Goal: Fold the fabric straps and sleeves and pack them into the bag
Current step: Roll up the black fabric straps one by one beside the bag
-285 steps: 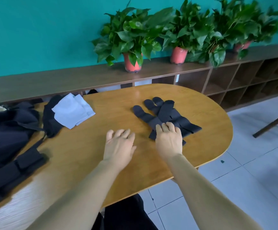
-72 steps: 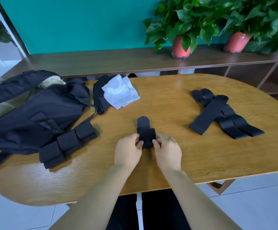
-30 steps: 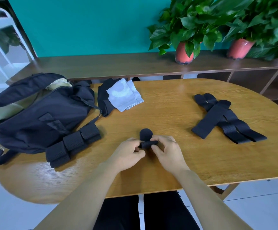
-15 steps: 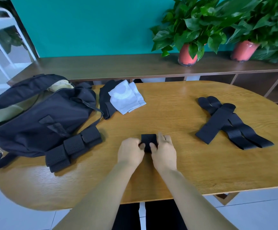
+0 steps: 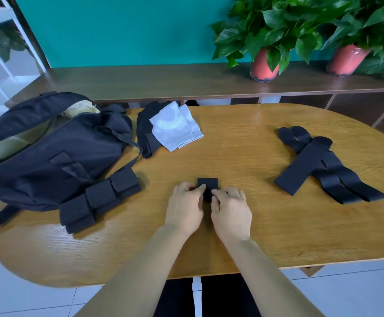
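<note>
A black strap folded into a small square (image 5: 209, 184) lies on the wooden table (image 5: 232, 156) right in front of me. My left hand (image 5: 185, 205) and my right hand (image 5: 231, 208) both pinch its near edge with their fingertips. Several unfolded black straps (image 5: 323, 165) lie crossed at the right. Three folded black straps (image 5: 99, 197) rest in a row against the open black bag (image 5: 49, 161) at the left. A white sleeve (image 5: 175, 126) lies on a black sleeve (image 5: 146, 129) behind the bag.
A low wooden shelf (image 5: 163, 81) runs behind the table, with potted plants (image 5: 266, 46) on it at the right. The table's near edge curves just below my forearms, above a white tiled floor.
The long strap has been folded over itself into a compact square; its rounded end is gone from sight. Both hands stay on it, now pressing its near edge.
</note>
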